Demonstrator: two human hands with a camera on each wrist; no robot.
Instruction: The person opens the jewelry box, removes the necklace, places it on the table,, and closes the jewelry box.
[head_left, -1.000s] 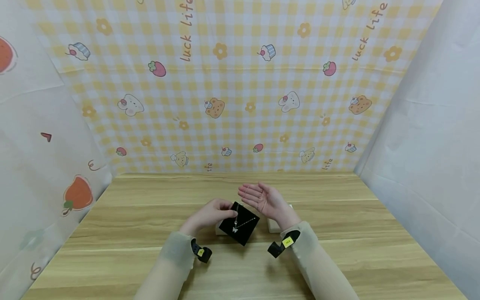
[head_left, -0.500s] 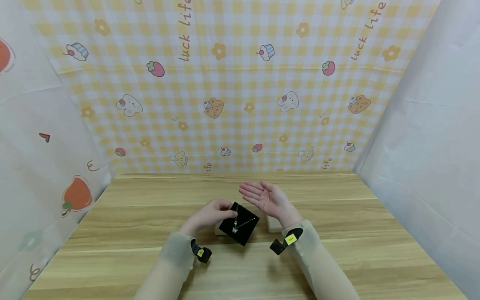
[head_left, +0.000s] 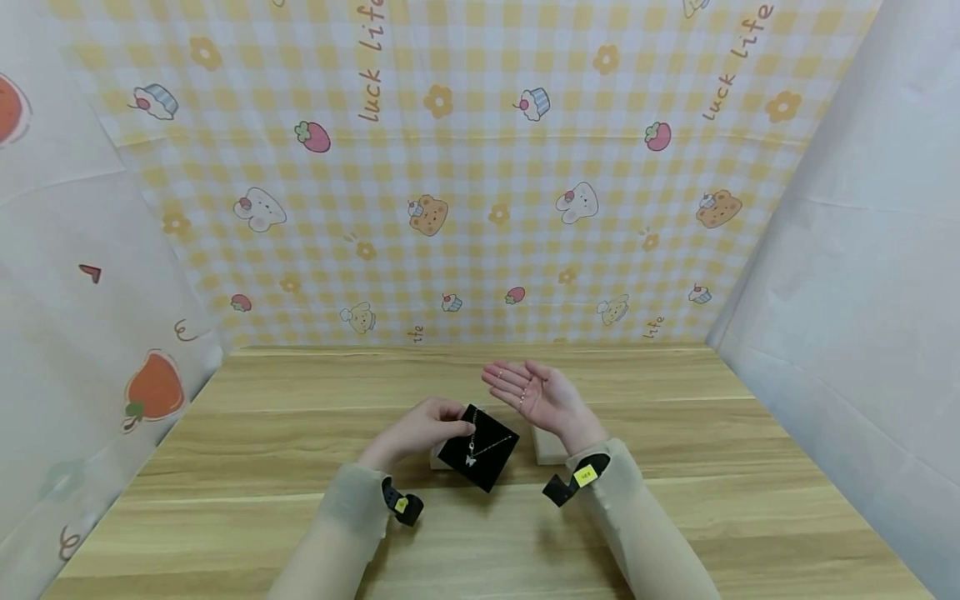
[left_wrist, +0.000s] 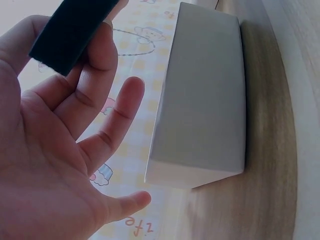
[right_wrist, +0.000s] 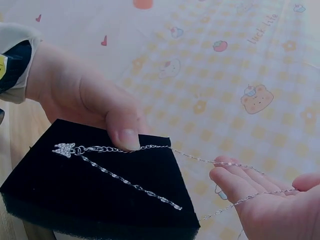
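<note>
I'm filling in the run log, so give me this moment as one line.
left hand: pinches black pad, thumb on necklace | right hand: open, palm up, chain across fingers | white box: on table

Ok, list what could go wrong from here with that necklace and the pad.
The thin necklace chain runs from the black pad across the open right hand; pulling further might snag or kink it. The left hand pins it with only a thumb, so the butterfly pendant could slide off. The lifted pad could also slip onto the white box.
</note>
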